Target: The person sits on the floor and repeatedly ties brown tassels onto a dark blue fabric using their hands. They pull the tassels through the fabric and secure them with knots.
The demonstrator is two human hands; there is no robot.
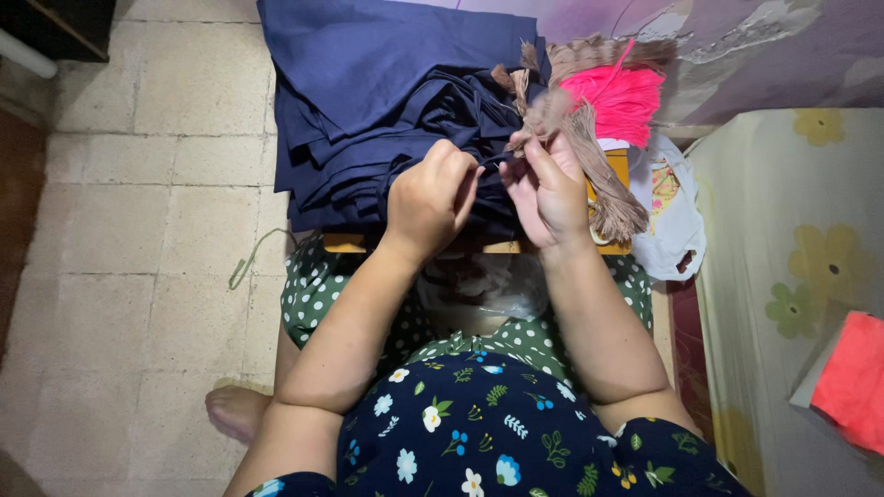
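A pile of dark navy cloth (378, 83) lies on a small wooden stand in front of me. My left hand (428, 198) pinches the near edge of the cloth, fingers closed on a fold. Close beside it, my right hand (545, 189) holds a bundle of tan tassels (589, 156) that drapes over its back and hangs down to the right. The fingertips of both hands meet at the cloth edge around a thin dark thread. A bunch of bright pink threads (619, 97) lies just behind the tassels.
A white plastic bag (672, 221) sits to the right of the stand. Further right is a pale cover with yellow and green flowers (792, 230), with a red cloth (852, 377) on it. Tiled floor (166, 184) lies to the left, with my bare foot (238, 410).
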